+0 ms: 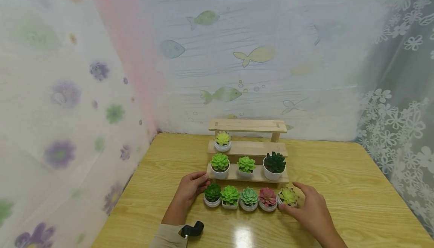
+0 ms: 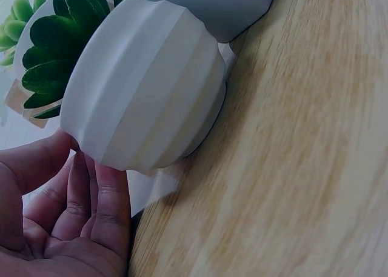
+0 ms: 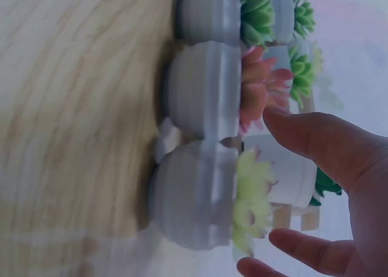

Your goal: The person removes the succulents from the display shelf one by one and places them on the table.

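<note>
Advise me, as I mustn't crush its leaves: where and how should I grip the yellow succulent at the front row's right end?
I'd grip the white pot by its wide rim, below the leaves of the yellow succulent, coming from the right, thumb in front, fingers behind. The pink succulent crowds its left, no pot stands on its right, and the pot narrows downward.

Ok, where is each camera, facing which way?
Head: on the head, facing forward and down at the tiered wooden shelf; left hand and right hand show.
Left wrist: on that wrist, facing a ribbed white pot; left hand shows.
Right wrist: on that wrist, facing the yellow-green succulent; right hand shows.
Head and right wrist share that succulent.
</note>
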{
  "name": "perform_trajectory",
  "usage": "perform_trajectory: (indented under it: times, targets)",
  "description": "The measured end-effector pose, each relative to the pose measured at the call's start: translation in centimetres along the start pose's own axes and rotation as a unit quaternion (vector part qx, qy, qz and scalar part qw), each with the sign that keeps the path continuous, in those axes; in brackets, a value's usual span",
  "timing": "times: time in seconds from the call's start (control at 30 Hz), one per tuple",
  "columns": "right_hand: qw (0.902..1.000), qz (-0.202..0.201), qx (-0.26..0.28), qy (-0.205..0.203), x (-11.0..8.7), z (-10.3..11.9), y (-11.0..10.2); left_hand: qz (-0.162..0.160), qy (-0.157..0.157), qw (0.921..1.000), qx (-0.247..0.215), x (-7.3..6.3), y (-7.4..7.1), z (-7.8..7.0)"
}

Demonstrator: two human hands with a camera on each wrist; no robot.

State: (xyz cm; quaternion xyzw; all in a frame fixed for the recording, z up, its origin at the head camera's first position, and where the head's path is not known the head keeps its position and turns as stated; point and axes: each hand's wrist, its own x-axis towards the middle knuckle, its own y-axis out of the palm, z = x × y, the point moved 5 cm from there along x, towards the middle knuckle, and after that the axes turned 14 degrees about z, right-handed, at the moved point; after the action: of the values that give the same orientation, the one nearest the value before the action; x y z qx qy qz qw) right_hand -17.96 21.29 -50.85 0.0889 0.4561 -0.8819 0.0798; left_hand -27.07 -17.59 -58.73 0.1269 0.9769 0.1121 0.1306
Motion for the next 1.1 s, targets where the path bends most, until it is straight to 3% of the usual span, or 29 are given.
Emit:
perform_trajectory:
  times: [0.23,0.63,0.9,1.1]
  targets:
    - [0.9958,-0.058,0.0,-0.071,-0.6,2.5,-1.1,0.002,-0.003,1.0,-0.001,0.1,-0.3,0.2]
    - [0.9738,-0.155,0.002,-0.166,-0.2,7.0,-2.4,0.004,-0.007,1.0,0.0,0.1,0.0,-0.1]
    - [0.9623,-0.147,0.052,-0.223,1.9,10.9,-2.9,0.008,-0.015,0.9998,-0.005,0.0,-0.4,0.1]
    - [0.9671,-0.105,0.079,-0.217,4.3,13.1,-2.9,0.006,-0.015,0.9999,-0.003,0.0,-0.1,-0.1]
